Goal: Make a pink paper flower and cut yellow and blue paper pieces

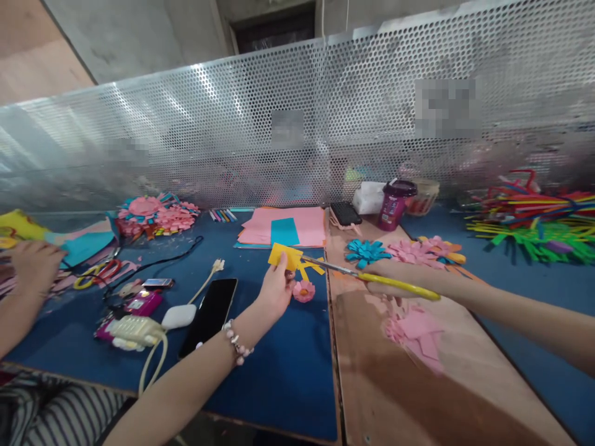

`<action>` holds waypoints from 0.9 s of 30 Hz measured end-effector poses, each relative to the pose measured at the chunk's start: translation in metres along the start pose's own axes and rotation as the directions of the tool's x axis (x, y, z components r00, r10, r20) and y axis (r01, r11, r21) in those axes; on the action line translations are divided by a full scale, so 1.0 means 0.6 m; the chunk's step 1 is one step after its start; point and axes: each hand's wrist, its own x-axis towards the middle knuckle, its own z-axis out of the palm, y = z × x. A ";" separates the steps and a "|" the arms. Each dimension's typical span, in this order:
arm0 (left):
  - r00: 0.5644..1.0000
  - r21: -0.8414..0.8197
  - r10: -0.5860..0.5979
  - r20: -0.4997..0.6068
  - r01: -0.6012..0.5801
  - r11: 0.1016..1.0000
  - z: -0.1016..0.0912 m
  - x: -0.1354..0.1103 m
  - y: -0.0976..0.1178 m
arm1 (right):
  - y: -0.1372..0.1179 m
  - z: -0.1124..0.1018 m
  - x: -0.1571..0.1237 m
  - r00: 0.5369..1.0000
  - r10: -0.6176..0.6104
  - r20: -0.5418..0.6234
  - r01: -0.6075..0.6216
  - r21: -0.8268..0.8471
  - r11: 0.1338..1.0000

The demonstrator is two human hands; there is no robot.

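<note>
My left hand (277, 290) pinches a small yellow sheet (284, 255) above the blue table top. Yellow-handled scissors (400, 285) are in my right hand (383, 279), their blades reaching left to the yellow sheet's right edge. Just below the sheet are narrow yellow strips (312, 267). A small pink flower (304, 291) shows under my left fingers; whether it hangs from the hand or lies on the table I cannot tell. Behind them is a stack of pink sheets (307, 224) with a blue rectangle (285, 231) on top.
Pink cut pieces (421, 337), a blue fringed flower (367, 252) and a purple cup (396, 204) stand or lie right. A phone (209, 316), power strip (134, 328) and cords lie left. Another person's hand (35, 266) is at far left. A perforated metal panel (223, 136) bounds the back.
</note>
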 end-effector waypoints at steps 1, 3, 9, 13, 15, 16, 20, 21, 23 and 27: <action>1.000 -0.013 0.029 -0.001 -0.029 1.000 0.003 -0.004 0.004 | -0.002 0.000 0.002 1.000 -0.002 0.003 0.002 -0.008 1.000; 0.998 -0.031 0.064 0.003 -0.064 0.997 0.010 -0.011 0.013 | -0.007 -0.001 0.005 1.000 -0.021 -0.001 0.021 -0.013 1.000; 0.997 -0.025 0.049 0.053 -0.048 0.999 0.028 -0.026 0.008 | -0.035 -0.007 0.006 0.992 0.089 0.087 -0.095 0.066 0.993; 0.985 0.059 0.037 0.168 -0.047 0.997 0.026 -0.038 -0.008 | -0.051 -0.013 0.002 0.987 0.129 0.096 -0.139 0.100 0.985; 0.969 0.126 0.033 0.243 -0.065 0.990 0.021 -0.041 -0.010 | -0.054 -0.016 -0.002 0.990 0.120 0.068 -0.125 0.084 0.989; 0.963 0.140 0.029 0.267 -0.069 0.988 0.018 -0.042 -0.008 | -0.055 -0.016 -0.003 0.992 0.119 0.051 -0.123 0.082 0.989; 0.977 0.087 0.062 0.206 -0.082 0.993 0.010 -0.030 0.007 | -0.049 -0.010 -0.008 0.989 0.144 0.016 -0.145 0.092 0.985; 0.978 0.092 0.087 0.187 -0.106 0.990 0.009 -0.026 0.011 | -0.046 -0.008 -0.009 0.988 0.151 0.016 -0.152 0.092 0.984; 0.976 0.125 0.143 0.162 -0.164 0.979 0.008 -0.019 0.017 | -0.040 -0.004 -0.013 0.986 0.164 0.025 -0.166 0.097 0.981; 0.974 0.164 0.190 0.126 -0.209 0.964 0.006 -0.012 0.019 | -0.030 -0.002 -0.024 0.986 0.169 0.014 -0.169 0.114 0.979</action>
